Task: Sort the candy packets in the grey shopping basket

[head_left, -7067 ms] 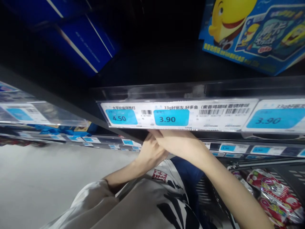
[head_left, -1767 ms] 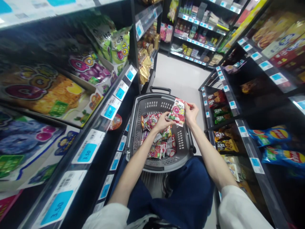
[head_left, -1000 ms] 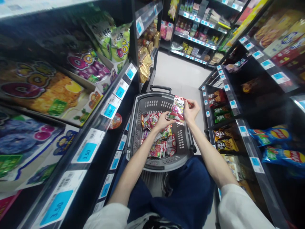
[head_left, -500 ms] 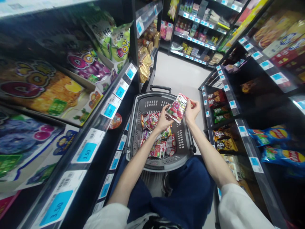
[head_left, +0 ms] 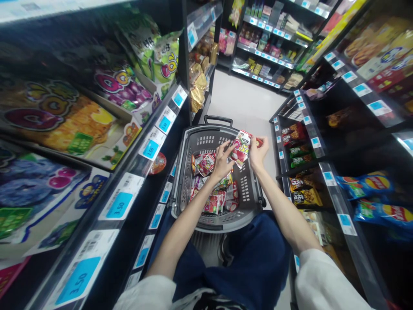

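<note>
Both of my hands hold one red and white candy packet [head_left: 241,147] above a grey shopping basket [head_left: 189,172]. My left hand [head_left: 221,162] grips the packet's lower left edge with the fingers curled. At the packet's right edge, my right hand [head_left: 259,151] pinches it. Several more red and green candy packets [head_left: 211,189] lie heaped inside the basket. The basket stands on the floor in front of my knees in dark blue trousers [head_left: 245,262].
Shelves flank a narrow aisle. On the left are display boxes of fruit candy [head_left: 74,125] behind blue price tags [head_left: 119,204]. On the right are dark shelves with crisp bags [head_left: 371,183] and snack packs [head_left: 303,196]. The pale floor [head_left: 245,103] runs ahead to another shelf unit.
Seven seconds ago my hands were under a shelf edge with price tags. Over the last second the packet has been turned and lifted slightly between my hands above the basket.
</note>
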Demonstrator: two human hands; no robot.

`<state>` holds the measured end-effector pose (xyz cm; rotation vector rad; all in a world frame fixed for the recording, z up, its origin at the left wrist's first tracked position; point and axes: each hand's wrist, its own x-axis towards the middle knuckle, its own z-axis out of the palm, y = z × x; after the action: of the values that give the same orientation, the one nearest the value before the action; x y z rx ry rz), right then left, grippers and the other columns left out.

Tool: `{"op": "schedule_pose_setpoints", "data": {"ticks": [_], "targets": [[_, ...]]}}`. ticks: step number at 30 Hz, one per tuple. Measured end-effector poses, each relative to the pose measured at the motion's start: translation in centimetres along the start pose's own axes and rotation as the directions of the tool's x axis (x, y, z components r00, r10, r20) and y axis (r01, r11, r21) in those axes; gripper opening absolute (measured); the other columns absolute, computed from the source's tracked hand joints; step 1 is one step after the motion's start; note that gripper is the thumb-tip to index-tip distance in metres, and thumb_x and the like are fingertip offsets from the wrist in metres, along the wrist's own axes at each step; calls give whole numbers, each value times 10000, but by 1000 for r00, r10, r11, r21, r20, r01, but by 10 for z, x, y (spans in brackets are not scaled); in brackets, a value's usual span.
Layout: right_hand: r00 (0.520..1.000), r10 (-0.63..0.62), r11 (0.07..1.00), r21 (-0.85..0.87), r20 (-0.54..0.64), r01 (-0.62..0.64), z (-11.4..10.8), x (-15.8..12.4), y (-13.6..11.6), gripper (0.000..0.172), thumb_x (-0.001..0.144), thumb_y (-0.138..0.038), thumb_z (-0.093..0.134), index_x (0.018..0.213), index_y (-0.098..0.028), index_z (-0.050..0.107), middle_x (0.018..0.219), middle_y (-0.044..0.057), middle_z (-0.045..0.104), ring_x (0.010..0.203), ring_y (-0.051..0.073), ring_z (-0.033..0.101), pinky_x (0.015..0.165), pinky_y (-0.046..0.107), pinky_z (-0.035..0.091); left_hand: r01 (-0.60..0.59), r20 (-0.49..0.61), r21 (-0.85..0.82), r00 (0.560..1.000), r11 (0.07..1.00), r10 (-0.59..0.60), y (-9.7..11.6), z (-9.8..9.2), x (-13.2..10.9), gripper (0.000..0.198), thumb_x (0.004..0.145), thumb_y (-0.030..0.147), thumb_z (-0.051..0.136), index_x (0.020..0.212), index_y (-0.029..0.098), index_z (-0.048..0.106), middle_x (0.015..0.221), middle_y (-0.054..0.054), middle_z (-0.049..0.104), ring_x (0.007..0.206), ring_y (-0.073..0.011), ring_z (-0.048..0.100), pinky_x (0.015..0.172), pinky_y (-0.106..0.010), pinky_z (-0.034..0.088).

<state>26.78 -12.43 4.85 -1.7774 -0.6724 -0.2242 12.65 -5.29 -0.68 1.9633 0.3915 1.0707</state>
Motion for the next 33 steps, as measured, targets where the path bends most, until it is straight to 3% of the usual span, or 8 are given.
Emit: {"op": "schedule_pose_setpoints", "data": {"ticks": [4,7,13,17,20,23,29,33], "targets": [[999,49,997,60,-7,-49,1,1,4,390,887,-600,583,862,-219,500,794,-2,559,740,166,551,742,309,458,-213,135,-19,968,977,214,0,1,-3,624,863,14,504,1409,305,585,1565,-66,450,1471,-242,392,1233,-484,342],[995,99,974,205,-10,-95,2,3,9,465,846,-673,599,862,-212,544,799,-4,568,743,158,538,741,293,450,-229,143,-112,959,967,243,2,1,-4,509,941,86,460,1383,284,616,1489,-75,559,1405,-212,496,1194,-436,405],[947,197,897,342,256,-279,8,4,11,646,857,-820,443,868,-209,653,808,14,606,731,164,554,677,283,426,109,-47,-396,989,912,-139,2,4,4,341,927,180,560,1223,233,721,1243,-70,735,1153,-207,687,1037,-335,517],[954,150,905,352,261,-239,10,2,10,521,771,-727,664,867,-215,658,869,13,633,824,170,569,757,289,460,191,-186,-712,877,676,-443,-7,7,13,273,854,302,722,1103,187,727,1172,-90,745,1134,-208,680,1030,-306,500],[952,121,903,368,281,-223,11,0,11,452,653,-581,826,835,-208,647,834,0,645,826,164,584,792,289,472,204,-140,-856,792,475,-594,-11,8,16,327,786,326,810,1066,194,703,1129,-74,742,1089,-171,679,1005,-270,495],[943,119,887,394,312,-243,14,-3,11,441,667,-566,816,855,-208,642,804,-2,665,770,159,599,750,293,488,239,-82,-890,754,389,-652,-12,7,15,356,761,355,842,1043,197,693,1100,-55,736,1052,-152,676,986,-255,495],[951,141,858,445,276,-256,12,-3,6,382,679,-484,828,862,-204,643,848,12,700,832,163,643,835,309,519,309,-158,-803,714,510,-682,-14,5,10,378,715,440,857,948,172,726,910,-8,720,822,-120,638,785,-200,489],[956,213,832,476,202,-286,10,-2,7,345,673,-401,822,886,-196,646,844,16,703,824,170,648,808,314,532,311,-125,-831,703,461,-701,-16,5,10,416,658,381,893,983,176,733,909,-13,720,806,-123,638,786,-221,493]]}}
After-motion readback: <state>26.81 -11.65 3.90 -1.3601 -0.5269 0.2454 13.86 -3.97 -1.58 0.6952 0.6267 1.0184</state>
